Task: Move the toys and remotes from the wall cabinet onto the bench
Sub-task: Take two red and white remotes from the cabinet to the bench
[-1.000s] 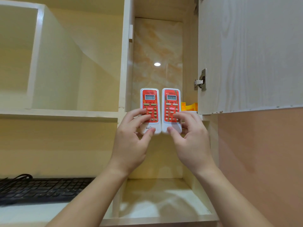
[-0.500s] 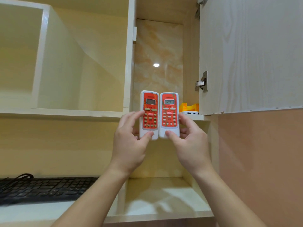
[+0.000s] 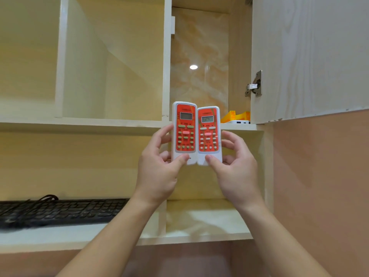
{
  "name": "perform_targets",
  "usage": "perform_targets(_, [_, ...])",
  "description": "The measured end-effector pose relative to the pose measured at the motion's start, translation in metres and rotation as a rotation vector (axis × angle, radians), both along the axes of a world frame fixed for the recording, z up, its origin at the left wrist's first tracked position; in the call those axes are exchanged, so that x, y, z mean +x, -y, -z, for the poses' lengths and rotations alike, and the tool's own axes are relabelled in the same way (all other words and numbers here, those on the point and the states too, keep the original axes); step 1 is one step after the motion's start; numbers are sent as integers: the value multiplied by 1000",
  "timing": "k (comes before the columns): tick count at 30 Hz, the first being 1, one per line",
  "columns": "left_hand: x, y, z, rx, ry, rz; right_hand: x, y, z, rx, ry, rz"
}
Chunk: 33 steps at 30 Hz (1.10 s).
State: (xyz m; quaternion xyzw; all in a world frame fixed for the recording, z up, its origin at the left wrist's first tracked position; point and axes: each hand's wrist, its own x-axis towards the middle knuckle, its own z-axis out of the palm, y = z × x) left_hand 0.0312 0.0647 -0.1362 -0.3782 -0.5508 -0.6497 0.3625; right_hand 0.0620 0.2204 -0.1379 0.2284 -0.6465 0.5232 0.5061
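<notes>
We hold two remotes upright and side by side in front of the open wall cabinet, their long edges touching. Our left hand point(image 3: 157, 172) grips the left remote point(image 3: 184, 132), with the thumb pressed on its white lower end and the fingers curled round its outer edge. Our right hand point(image 3: 237, 172) grips the right remote point(image 3: 209, 134) the same way, mirrored. Most of each finger lies behind the casings, so we cannot tell how they sit on the backs. Both remotes have red faces with pale buttons. The left one stands a little higher, and its display looks blank. The right display shows digits too small to read.

Just above our right hand, on the cabinet shelf point(image 3: 237, 127), lies a yellow toy point(image 3: 236, 116) on top of a flat white box point(image 3: 238, 122). Both are partly hidden by the right remote and by the edge of the open cabinet door point(image 3: 309, 56), so we cannot make out the toy's shape. A metal hinge point(image 3: 254, 84) shows on the door above it.

Below and to the left of our left hand, a black keyboard point(image 3: 60, 210) rests on the bench point(image 3: 50, 236). It is cut off at the edge of the view, and a dark cable loops over its far side. Our forearms cover part of the bench's front edge.
</notes>
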Motion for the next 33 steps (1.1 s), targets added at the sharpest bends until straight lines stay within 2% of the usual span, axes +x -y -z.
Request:
perform_targets(10, [45, 17, 4, 16, 20, -146, 24, 6, 1, -3, 25, -199])
perform_targets(18, [99, 24, 22, 41, 111, -303, 42, 14, 15, 0, 72, -354])
perform_targets(33, [213, 101, 55, 59, 180, -688, 100, 100, 52, 45, 182, -653])
